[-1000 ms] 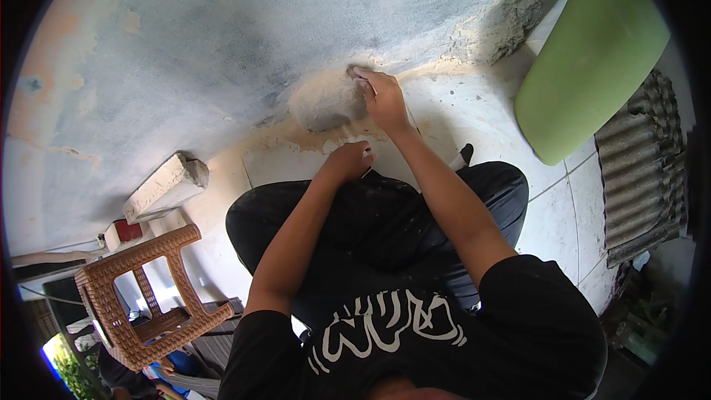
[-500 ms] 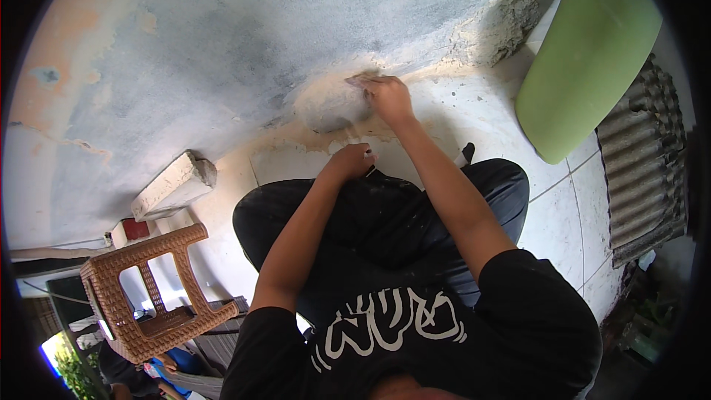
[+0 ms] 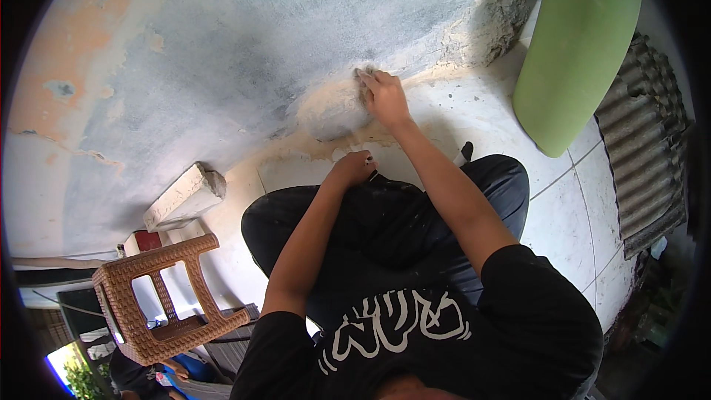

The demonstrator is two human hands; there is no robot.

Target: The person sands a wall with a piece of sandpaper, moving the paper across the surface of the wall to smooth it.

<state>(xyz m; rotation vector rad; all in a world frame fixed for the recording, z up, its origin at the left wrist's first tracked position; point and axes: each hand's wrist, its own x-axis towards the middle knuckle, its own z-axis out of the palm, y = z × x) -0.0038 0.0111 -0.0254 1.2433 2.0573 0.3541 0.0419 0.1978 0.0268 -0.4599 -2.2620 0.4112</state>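
Observation:
My right hand [image 3: 385, 102] is closed against the lower part of the wall [image 3: 244, 52], its fingers pressing on a pale, rough patch. Something small and greyish-brown shows at its fingertips, too blurred to name. My left hand [image 3: 354, 169] stays low in front of my lap with its fingers curled. A small white bit shows near those fingers, and what they hold, if anything, is hidden. Just ahead of the left hand, the tan plaster patch [image 3: 333, 122] bulges where wall meets floor.
A pale block [image 3: 185, 196] leans by the wall at left, beyond a brown woven-pattern stool [image 3: 159, 300] on its side. To the right stand a green curved panel [image 3: 578, 59] and corrugated sheets [image 3: 641, 148] on white floor tiles [image 3: 570, 200]. Another person [image 3: 137, 370] is partly visible lower left.
My right hand has shifted slightly left and up along the wall, its fingertips now higher on the patch. My left hand is almost unmoved. The whole view has turned a little.

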